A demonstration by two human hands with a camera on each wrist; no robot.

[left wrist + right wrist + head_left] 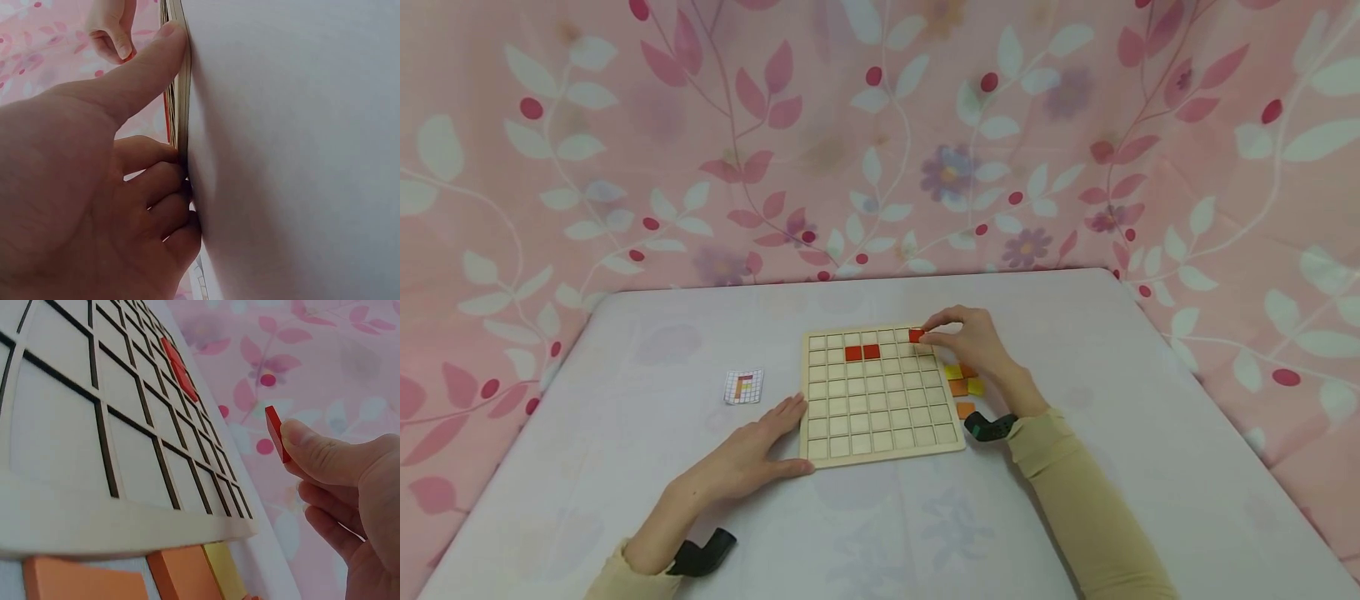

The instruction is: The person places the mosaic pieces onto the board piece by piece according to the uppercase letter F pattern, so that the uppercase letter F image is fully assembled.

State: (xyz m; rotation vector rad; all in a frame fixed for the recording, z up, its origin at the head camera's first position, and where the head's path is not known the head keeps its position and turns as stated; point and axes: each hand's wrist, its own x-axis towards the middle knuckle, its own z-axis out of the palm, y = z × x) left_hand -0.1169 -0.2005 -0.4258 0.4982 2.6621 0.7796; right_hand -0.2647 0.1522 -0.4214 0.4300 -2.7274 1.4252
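Note:
A pale wooden grid board lies on the table with two red square tiles side by side in its second row from the back. At the back right corner of the board, my right hand pinches another red tile between thumb and forefinger. In the right wrist view that tile is held tilted, apart from the grid. My left hand touches the left edge of the board, its thumb near the front left corner and its fingers further back. Orange tiles and yellow tiles lie beside the board's right edge.
A small paper card with a coloured grid pattern lies left of the board. The table has a white cloth, and a pink floral curtain hangs behind it. Black wrist devices are on both forearms.

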